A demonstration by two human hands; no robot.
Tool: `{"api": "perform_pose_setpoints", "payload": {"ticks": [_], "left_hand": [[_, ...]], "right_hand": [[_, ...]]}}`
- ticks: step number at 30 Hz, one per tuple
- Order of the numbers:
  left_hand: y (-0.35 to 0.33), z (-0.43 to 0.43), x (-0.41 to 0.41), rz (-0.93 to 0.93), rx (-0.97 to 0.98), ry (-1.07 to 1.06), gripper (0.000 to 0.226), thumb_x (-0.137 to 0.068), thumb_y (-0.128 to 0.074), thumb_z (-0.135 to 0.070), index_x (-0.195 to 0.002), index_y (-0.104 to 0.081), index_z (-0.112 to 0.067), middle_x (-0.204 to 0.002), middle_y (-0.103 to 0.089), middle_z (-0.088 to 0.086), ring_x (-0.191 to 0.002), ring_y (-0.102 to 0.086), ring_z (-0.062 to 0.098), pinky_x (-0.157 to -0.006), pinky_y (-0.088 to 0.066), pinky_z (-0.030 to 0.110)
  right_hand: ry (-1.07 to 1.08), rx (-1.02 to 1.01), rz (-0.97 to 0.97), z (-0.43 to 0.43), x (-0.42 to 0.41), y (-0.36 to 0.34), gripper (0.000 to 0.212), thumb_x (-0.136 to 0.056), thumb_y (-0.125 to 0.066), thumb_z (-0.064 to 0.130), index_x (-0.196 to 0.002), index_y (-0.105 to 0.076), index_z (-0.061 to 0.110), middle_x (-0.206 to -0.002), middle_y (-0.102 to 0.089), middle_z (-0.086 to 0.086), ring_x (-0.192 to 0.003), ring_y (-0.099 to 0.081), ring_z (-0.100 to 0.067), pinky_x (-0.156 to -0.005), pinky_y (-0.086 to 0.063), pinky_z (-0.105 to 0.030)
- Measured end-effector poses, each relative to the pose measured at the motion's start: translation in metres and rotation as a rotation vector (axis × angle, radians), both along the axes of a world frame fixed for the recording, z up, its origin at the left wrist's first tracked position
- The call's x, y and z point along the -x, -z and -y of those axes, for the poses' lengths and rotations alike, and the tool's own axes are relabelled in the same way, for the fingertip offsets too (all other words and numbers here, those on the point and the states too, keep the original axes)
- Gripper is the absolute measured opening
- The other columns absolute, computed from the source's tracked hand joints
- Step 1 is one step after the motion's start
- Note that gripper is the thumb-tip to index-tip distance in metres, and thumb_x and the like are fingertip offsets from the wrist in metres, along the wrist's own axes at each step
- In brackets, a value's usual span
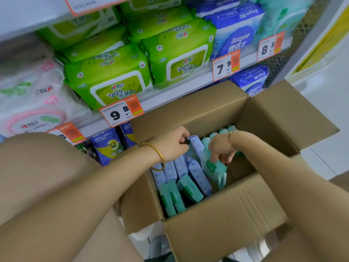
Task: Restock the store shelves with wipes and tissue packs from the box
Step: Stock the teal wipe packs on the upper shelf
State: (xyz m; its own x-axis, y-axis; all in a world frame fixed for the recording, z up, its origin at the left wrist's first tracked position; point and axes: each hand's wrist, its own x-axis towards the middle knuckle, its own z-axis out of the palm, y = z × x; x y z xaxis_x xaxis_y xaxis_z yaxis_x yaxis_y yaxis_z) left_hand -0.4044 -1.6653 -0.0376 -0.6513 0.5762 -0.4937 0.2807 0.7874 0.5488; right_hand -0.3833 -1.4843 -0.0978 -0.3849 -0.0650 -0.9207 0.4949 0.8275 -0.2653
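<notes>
- Wipes packs (190,190), blue and teal, stand on edge inside the open cardboard box (226,220), against its left wall.
- Left hand (170,143) pinches the top of a blue pack (197,148) near the box's far edge.
- Right hand (220,147) curls its fingers round a tilted teal pack (214,168) mid-box.
- Green packs (113,82) fill the shelf (170,95) behind the box.

Shop aisle: white shelving over pale tile.
A white shelf (188,86) slants across in front of me, orange-and-white price tags (120,113) clipped along its front edge, with another board (28,16) above. Dark mesh backing (306,25) shows at the right end, beside a grey upright (319,17) and a yellow poster (324,40). The floor (324,129) is glossy white tile in soft, even light.
</notes>
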Motion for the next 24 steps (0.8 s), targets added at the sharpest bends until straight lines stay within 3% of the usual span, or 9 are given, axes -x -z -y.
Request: {"api": "perform_pose_setpoints", "payload": {"ticks": [5,7,9,12,15,17,19,21,24], "left_hand": [[-0.017,0.015,-0.008,0.118,-0.050,0.062,0.083,-0.079,-0.071,-0.032,-0.144,-0.021,-0.018,-0.145,-0.035,0.000,-0.127,-0.045,0.015,-0.099,-0.040,0.024],[-0.033,0.019,-0.012,0.047,-0.074,0.117,0.096,-0.074,-0.075,-0.038,-0.145,-0.013,-0.021,-0.140,-0.031,-0.008,-0.127,-0.037,0.008,-0.105,-0.034,0.023],[-0.046,0.020,-0.013,-0.058,-0.198,0.022,0.092,-0.073,-0.076,-0.036,-0.143,-0.018,-0.018,-0.131,-0.033,-0.010,-0.121,-0.037,0.004,-0.101,-0.033,0.020],[-0.067,0.024,-0.008,-0.260,-0.420,-0.183,0.057,-0.077,-0.074,-0.023,-0.123,-0.045,-0.008,-0.112,-0.056,-0.004,-0.103,-0.055,0.008,-0.079,-0.043,0.012],[-0.094,0.037,0.001,-0.326,-0.548,-0.333,0.029,-0.081,-0.066,-0.005,-0.106,-0.052,-0.008,-0.086,-0.056,-0.009,-0.079,-0.055,0.005,-0.060,-0.040,0.009],[-0.116,0.050,0.006,-0.226,-0.675,-0.421,0.021,-0.082,-0.060,0.004,-0.092,-0.051,-0.013,-0.083,-0.058,-0.007,-0.075,-0.059,0.004,-0.062,-0.046,0.010],[-0.138,0.062,0.009,-0.183,-0.743,-0.448,0.024,-0.078,-0.057,0.002,-0.081,-0.055,-0.021,-0.088,-0.065,0.001,-0.078,-0.064,0.010,-0.072,-0.053,0.024],[-0.159,0.074,0.015,-0.173,-0.786,-0.473,0.025,-0.077,-0.054,0.001,-0.077,-0.060,-0.024,-0.085,-0.069,-0.003,-0.079,-0.064,0.016,-0.078,-0.053,0.031],[-0.189,0.080,0.022,-0.122,-0.914,-0.539,0.018,-0.072,-0.053,-0.002,-0.072,-0.062,-0.017,-0.066,-0.070,-0.011,-0.074,-0.062,0.017,-0.073,-0.052,0.030]], "right_hand": [[0.564,0.401,-0.224,0.003,0.006,-0.073,0.012,-0.090,-0.051,0.013,-0.086,-0.061,0.008,-0.070,-0.062,-0.004,-0.062,-0.055,-0.014,-0.062,-0.050,-0.024],[0.736,0.533,-0.248,0.012,0.007,-0.098,0.011,-0.089,-0.051,0.015,-0.084,-0.058,0.008,-0.072,-0.057,-0.006,-0.058,-0.054,-0.014,-0.062,-0.052,-0.027],[0.826,0.637,-0.279,0.025,0.010,-0.125,0.013,-0.088,-0.052,0.016,-0.078,-0.055,0.009,-0.072,-0.054,-0.005,-0.055,-0.053,-0.012,-0.065,-0.054,-0.029],[0.829,0.669,-0.395,0.050,0.015,-0.167,0.022,-0.088,-0.053,0.020,-0.068,-0.053,0.012,-0.056,-0.053,0.000,-0.049,-0.046,-0.010,-0.067,-0.049,-0.026],[0.741,0.670,-0.554,0.066,0.015,-0.206,0.030,-0.092,-0.051,0.026,-0.067,-0.058,0.013,-0.056,-0.052,0.002,-0.045,-0.044,-0.007,-0.053,-0.042,-0.020],[0.675,0.626,-0.705,0.068,0.012,-0.227,0.032,-0.094,-0.049,0.028,-0.069,-0.061,0.013,-0.059,-0.051,0.001,-0.049,-0.042,-0.009,-0.049,-0.038,-0.018],[0.618,0.523,-0.883,0.067,0.009,-0.240,0.028,-0.093,-0.052,0.027,-0.069,-0.056,0.014,-0.063,-0.049,-0.001,-0.052,-0.041,-0.012,-0.049,-0.036,-0.021],[0.508,0.424,-1.036,0.067,0.009,-0.248,0.021,-0.090,-0.058,0.029,-0.076,-0.055,0.013,-0.073,-0.053,-0.003,-0.062,-0.050,-0.015,-0.055,-0.045,-0.026],[0.348,0.550,-0.988,0.077,0.011,-0.260,0.020,-0.089,-0.058,0.030,-0.100,-0.060,0.013,-0.095,-0.067,0.000,-0.086,-0.064,-0.015,-0.071,-0.055,-0.030]]}}
